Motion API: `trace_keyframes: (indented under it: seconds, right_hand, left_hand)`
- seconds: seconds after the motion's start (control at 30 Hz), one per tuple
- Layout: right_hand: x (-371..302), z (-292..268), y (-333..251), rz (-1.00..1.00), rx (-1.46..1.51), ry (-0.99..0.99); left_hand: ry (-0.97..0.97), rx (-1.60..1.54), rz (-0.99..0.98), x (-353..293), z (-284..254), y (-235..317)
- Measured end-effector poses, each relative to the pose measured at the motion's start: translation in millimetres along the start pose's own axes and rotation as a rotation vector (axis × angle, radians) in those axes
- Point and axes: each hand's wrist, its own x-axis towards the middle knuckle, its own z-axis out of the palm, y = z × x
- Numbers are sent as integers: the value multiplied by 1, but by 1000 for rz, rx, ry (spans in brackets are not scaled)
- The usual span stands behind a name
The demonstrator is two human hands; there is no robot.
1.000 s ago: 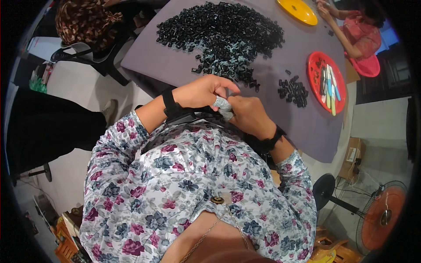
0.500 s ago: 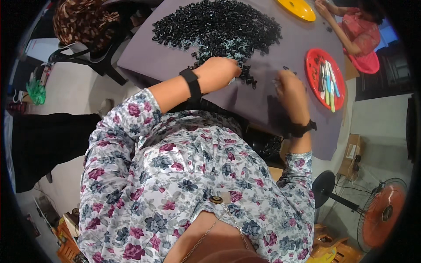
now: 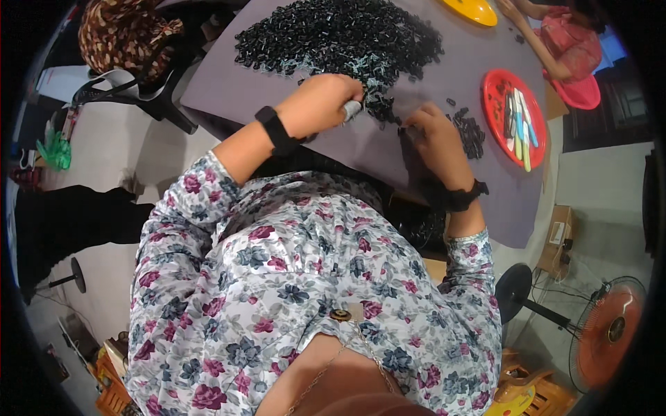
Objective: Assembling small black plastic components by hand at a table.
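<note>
A large heap of small black plastic pieces (image 3: 347, 35) covers the far middle of the table, with pale grey-green bits mixed in at its near side. My left hand (image 3: 320, 104) is curled at the heap's near edge. Something light grey (image 3: 352, 109) shows at its thumb side; whether it is a finger covering or a held thing I cannot tell. My right hand (image 3: 438, 139) has bent fingers with the tips close together, beside the last black pieces of the heap. What lies between the fingertips is too small to make out. A smaller pile of black pieces (image 3: 470, 133) lies right of it.
On the right stands a red tray (image 3: 492, 132) with several knife-like tools and small bits. A yellow plate (image 3: 475, 10) lies at the far edge. Another person (image 3: 565, 45) sits at the far right. A chair (image 3: 156, 104) stands left, an orange fan (image 3: 610, 333) at lower right.
My right hand has moved left from above the small pile to the heap's near edge, uncovering that pile. My left hand has shifted slightly left and away from me.
</note>
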Motion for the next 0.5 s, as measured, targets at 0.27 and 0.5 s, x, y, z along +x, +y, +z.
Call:
trace_keyframes:
  seconds: [0.27, 0.5]
  right_hand:
    - [21, 29, -18, -203, -25, -33]
    - [44, 41, -34, -135, 56, -81]
  left_hand:
    - [26, -765, -446, -39, -15, -24]
    - [79, -833, -539, -60, -17, -24]
